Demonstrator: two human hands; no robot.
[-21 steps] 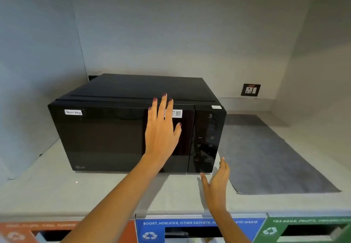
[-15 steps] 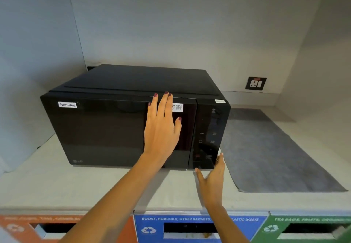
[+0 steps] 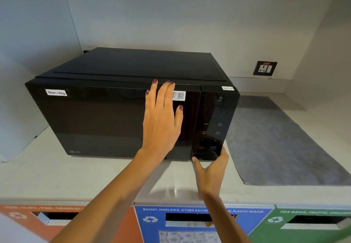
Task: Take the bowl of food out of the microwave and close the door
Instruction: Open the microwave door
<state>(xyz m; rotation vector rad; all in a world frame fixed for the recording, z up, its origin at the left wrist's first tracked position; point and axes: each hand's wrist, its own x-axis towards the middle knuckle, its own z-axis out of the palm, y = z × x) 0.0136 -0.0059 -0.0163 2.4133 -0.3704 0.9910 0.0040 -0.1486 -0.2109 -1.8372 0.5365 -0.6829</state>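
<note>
A black microwave [image 3: 98, 117] with a "Non-Veg" label stands on the pale counter [image 3: 47, 176], its door shut. My left hand [image 3: 161, 121] lies flat against the right part of the door, fingers spread and reaching the top edge. My right hand [image 3: 212, 170] is open at the bottom of the control panel [image 3: 212, 128], fingertips touching its lower right corner. The dark door glass hides the inside, so no bowl is visible.
A grey mat [image 3: 281, 144] lies on the counter right of the microwave. A wall socket [image 3: 265, 68] sits on the back wall. Below the counter front are orange [image 3: 57, 220], blue [image 3: 190, 222] and green [image 3: 307, 222] waste bin slots.
My right hand has risen from the counter to the lower edge of the control panel. My left hand stays flat on the door. My view has moved closer.
</note>
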